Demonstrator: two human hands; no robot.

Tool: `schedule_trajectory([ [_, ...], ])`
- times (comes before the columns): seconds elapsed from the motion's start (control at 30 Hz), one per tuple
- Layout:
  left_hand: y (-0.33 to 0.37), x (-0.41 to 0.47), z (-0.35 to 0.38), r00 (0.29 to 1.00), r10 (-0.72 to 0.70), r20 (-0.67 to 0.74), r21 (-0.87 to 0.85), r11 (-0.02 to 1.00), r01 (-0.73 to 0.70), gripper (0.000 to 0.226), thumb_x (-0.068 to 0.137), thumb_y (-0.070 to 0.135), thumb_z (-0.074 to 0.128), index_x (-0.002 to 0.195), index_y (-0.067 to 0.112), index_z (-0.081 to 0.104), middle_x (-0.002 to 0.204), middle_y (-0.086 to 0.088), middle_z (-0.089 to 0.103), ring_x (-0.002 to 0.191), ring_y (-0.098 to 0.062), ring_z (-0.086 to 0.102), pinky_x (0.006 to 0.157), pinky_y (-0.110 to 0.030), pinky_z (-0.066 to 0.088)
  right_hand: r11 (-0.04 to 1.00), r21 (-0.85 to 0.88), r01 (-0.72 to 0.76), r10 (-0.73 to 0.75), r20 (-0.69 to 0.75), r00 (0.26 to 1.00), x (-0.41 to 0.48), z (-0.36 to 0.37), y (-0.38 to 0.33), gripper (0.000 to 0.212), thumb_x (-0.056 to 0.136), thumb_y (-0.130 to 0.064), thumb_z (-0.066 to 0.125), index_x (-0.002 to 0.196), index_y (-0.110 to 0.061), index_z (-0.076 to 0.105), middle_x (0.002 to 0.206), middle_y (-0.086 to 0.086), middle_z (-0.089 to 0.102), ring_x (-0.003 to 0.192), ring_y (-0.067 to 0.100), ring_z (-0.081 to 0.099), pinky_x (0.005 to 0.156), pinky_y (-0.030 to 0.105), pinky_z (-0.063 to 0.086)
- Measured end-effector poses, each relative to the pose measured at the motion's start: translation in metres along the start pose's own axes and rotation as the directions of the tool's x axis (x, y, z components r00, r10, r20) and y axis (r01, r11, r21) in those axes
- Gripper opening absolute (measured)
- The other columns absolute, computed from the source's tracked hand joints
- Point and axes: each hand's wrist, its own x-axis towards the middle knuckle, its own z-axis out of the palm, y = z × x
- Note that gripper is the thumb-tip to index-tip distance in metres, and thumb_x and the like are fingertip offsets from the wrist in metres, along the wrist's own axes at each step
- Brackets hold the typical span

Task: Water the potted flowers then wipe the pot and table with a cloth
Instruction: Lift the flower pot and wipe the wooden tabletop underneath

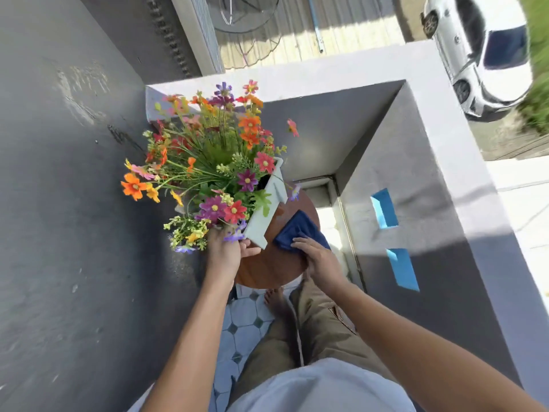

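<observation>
A pale square pot full of orange, red and purple flowers stands tilted on a small round brown table. My left hand grips the pot's near corner, fingers wrapped under the blooms. My right hand presses a dark blue cloth flat onto the tabletop just right of the pot. The cloth touches the table beside the pot's base.
A dark grey wall rises on the left. A grey balcony parapet with blue openings closes the right and far side. Patterned floor tiles and my bare foot lie below the table. A white car is parked beyond.
</observation>
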Motion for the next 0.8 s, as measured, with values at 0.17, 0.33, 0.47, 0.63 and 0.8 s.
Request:
schedule_trajectory([
  [0.17, -0.027, -0.028, 0.030, 0.997, -0.080, -0.020, -0.158, 0.985, 0.076, 0.036, 0.100, -0.007, 0.026, 0.074, 0.013, 0.042, 0.063, -0.009, 0.041, 0.055, -0.025, 0.045, 0.090, -0.057, 0.053, 0.911, 0.288, -0.296, 0.363, -0.215, 0.907, -0.013, -0.036, -0.019, 0.034, 0.098, 0.001, 0.053, 0.118, -0.018, 0.071, 0.111, 0.002, 0.073, 0.089, 0.021, 0.069, 0.087, 0.039, 0.057],
  [0.33, -0.063, -0.039, 0.049, 0.988, -0.150, 0.044, -0.032, 0.988, 0.152, 0.033, 0.100, 0.010, 0.043, 0.121, -0.012, 0.057, 0.125, -0.038, 0.058, 0.120, -0.050, 0.054, 0.104, -0.043, 0.046, 0.825, 0.422, -0.376, 0.503, -0.243, 0.830, -0.032, -0.054, -0.034, 0.035, 0.101, -0.009, 0.047, 0.121, -0.030, 0.067, 0.100, -0.001, 0.073, 0.079, 0.017, 0.066, 0.077, 0.039, 0.058],
  [0.47, -0.082, -0.038, 0.066, 0.986, -0.167, -0.004, 0.173, 0.971, 0.165, 0.038, 0.101, 0.009, 0.040, 0.136, -0.005, 0.050, 0.137, -0.025, 0.054, 0.127, -0.041, 0.050, 0.106, -0.043, 0.039, 0.764, 0.522, -0.379, 0.560, -0.246, 0.791, -0.047, -0.065, -0.046, 0.035, 0.099, -0.005, 0.046, 0.119, -0.024, 0.068, 0.104, 0.000, 0.072, 0.094, 0.022, 0.067, 0.085, 0.040, 0.054],
  [0.63, -0.097, -0.037, 0.092, 0.977, -0.200, -0.067, 0.095, 0.974, 0.206, 0.043, 0.103, 0.011, 0.041, 0.144, -0.004, 0.039, 0.145, -0.027, 0.046, 0.131, -0.042, 0.046, 0.105, -0.041, 0.034, 0.738, 0.565, -0.369, 0.570, -0.231, 0.788, -0.064, -0.088, -0.050, 0.035, 0.099, -0.002, 0.048, 0.120, -0.022, 0.068, 0.109, -0.003, 0.072, 0.104, 0.016, 0.065, 0.091, 0.032, 0.051],
  [0.8, -0.109, -0.042, 0.104, 0.992, -0.116, -0.059, 0.108, 0.987, 0.122, 0.035, 0.097, 0.001, 0.051, 0.131, -0.009, 0.049, 0.129, -0.022, 0.058, 0.123, -0.036, 0.054, 0.093, -0.035, 0.040, 0.732, 0.591, -0.338, 0.574, -0.270, 0.773, -0.094, -0.123, -0.049, 0.032, 0.101, -0.004, 0.048, 0.122, -0.019, 0.067, 0.106, -0.005, 0.070, 0.097, 0.004, 0.065, 0.077, 0.013, 0.048],
])
